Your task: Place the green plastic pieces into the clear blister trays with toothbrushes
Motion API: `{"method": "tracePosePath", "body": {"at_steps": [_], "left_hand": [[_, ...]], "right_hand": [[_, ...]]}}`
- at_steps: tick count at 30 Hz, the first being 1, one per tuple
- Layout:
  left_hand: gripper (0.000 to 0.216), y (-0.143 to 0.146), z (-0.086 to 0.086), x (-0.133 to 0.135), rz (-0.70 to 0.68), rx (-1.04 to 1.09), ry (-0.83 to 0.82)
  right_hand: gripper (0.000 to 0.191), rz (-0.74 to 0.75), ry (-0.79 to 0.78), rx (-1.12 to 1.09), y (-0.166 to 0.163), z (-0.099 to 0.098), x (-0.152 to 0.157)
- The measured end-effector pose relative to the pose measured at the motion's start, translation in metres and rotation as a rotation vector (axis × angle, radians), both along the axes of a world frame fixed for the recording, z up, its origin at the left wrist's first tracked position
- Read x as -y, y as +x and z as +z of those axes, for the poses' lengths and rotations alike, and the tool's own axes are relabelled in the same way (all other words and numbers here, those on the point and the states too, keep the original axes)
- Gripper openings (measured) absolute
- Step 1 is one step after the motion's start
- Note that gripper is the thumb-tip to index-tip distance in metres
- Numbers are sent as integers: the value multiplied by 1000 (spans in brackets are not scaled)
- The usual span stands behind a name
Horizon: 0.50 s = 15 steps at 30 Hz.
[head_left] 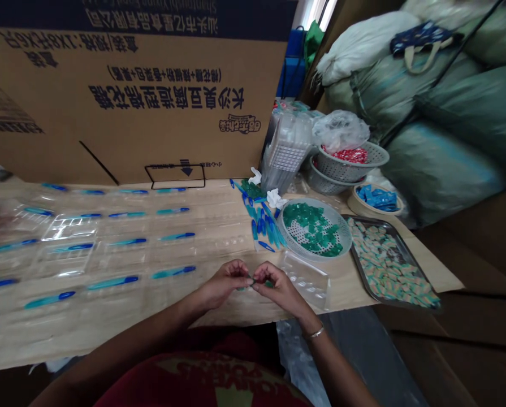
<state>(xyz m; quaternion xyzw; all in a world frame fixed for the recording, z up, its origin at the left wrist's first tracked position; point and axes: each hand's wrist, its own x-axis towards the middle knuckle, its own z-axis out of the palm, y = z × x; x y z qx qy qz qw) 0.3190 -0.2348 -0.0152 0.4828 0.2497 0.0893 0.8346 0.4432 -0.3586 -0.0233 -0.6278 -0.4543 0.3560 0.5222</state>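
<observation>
My left hand (225, 284) and my right hand (280, 289) meet at the fingertips over the wooden tabletop (219, 308). Both pinch a small green plastic piece (253, 281), partly hidden by my fingers. Just beyond my right hand lies a clear plastic blister tray (307, 280). Farther ahead, a round grey perforated strainer (314, 229) holds many green pieces. A heap of blue-and-teal plastic sticks (263, 226) lies beside it. To my left, several such sticks (112, 282) rest in rows on clear plastic sheets (70, 229).
A large cardboard box (129, 102) stands along the back of the table. At the right are a metal tray of multicoloured pieces (388, 263), stacked clear trays (286, 150), grey baskets with red items (346, 164), a bowl of blue packets (375, 200), and bulging green sacks (448, 124).
</observation>
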Motion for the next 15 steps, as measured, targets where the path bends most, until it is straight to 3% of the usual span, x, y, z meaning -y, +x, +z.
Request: {"method": "tracePosePath", "body": {"at_steps": [3,6,8,11,12,13,15], "left_hand": [[32,0,-3,0,7,-47,-133],[28,-3,-9,0,-47,-63,-31],[24,-6,-13,-1,-140,-89,281],[17,-12,-17,-3,-323,-193,994],[16,-13,-17,-3,-378,-222,1165],[15,-14,-17,-3,-429,-242,1273],[18,-14,-17,-2,-481,-245,1335]], "right_hand": [[8,-56,67,145,-6,3,0],[3,-90,98,271,-8,3,3],[3,-41,59,340,-4,-1,5],[7,108,21,502,3,-10,5],[8,144,19,561,4,-13,5],[8,167,17,616,4,-16,4],[7,178,-2,708,0,-18,1]]}}
